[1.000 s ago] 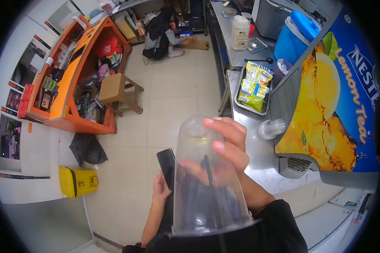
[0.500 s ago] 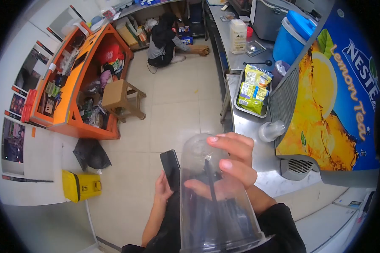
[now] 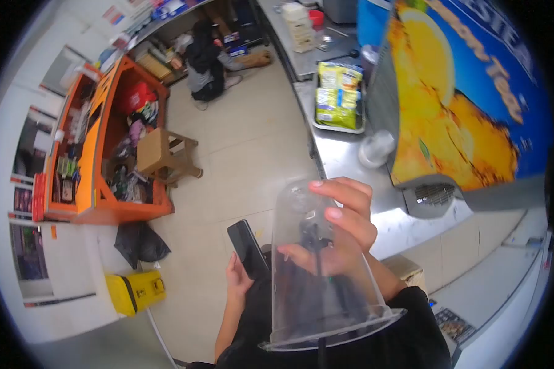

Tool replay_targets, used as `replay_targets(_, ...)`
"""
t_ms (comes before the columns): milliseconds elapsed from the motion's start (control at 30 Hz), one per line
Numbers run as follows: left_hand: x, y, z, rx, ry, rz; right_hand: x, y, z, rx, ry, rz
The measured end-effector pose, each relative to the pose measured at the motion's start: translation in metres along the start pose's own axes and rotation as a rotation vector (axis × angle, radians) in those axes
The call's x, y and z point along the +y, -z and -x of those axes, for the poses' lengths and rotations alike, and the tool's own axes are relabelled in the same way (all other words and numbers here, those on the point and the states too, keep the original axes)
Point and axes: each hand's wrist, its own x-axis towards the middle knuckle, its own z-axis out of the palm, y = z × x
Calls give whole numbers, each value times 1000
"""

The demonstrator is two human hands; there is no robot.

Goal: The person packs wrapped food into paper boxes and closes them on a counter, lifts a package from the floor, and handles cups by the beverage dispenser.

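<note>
My right hand [image 3: 354, 215] is closed around a clear plastic cup [image 3: 301, 295], fingertips near its base. The cup's base points away from me and its wide rim lies toward my body. A thin dark strip shows through the wall; I cannot tell whether it is inside or behind. To the left, my left hand [image 3: 237, 277] grips a smartphone [image 3: 248, 249] with a dark screen. Part of that hand is behind the phone.
A steel counter [image 3: 341, 157] on the right holds a tray of yellow packets [image 3: 338, 92], stacked clear cups [image 3: 377, 149] and a lemon tea dispenser [image 3: 449, 117]. Left are an orange shelf [image 3: 98, 166], a stool [image 3: 157, 150] and a yellow bin [image 3: 135, 292]. A person [image 3: 206, 64] crouches at the back.
My view has turned and tilted, so the counter and dispenser sit farther left and higher. The cup's whole rim now shows. Both hands keep their holds.
</note>
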Motion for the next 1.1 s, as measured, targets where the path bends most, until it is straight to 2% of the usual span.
replay_targets(67,-4,-8,2,114,-9,-108,-11,14,9,77,-33,-17)
replay_targets(133,-9,-10,10,95,9,-112,-23,27,24,119,-46,15)
replay_targets(200,-12,-4,19,-55,63,7,-37,40,38,143,-58,29)
replay_targets(267,-22,4,31,-19,58,-29,-56,52,55,148,-89,32)
replay_targets(333,-35,12,49,18,61,-64,-76,60,74,117,-166,-4)
replay_targets(400,-52,31,75,32,114,55,-91,67,100,45,-289,-71)
replay_targets(433,-60,40,82,33,139,112,-91,69,116,23,-325,-48)
replay_targets(467,-74,43,93,-5,101,25,-91,71,135,3,-369,-28)
replay_targets(533,-98,76,115,83,159,141,-98,90,159,-85,-513,40)
replay_targets(600,-119,72,138,150,141,197,-82,96,205,29,-788,-81)
replay_targets(700,-139,89,162,144,225,93,-43,125,254,-177,-868,301)
replay_targets(800,-146,91,173,91,254,2,1,139,287,-131,-871,425)
replay_targets(900,-151,85,168,69,166,-38,33,144,297,-91,-912,469)
replay_targets(933,-153,78,166,76,130,-24,47,141,308,-81,-859,558)
replay_targets(1067,-161,45,150,67,79,9,82,147,315,-134,-784,470)
replay_targets(1100,-165,40,145,65,88,14,84,153,314,-191,-870,416)
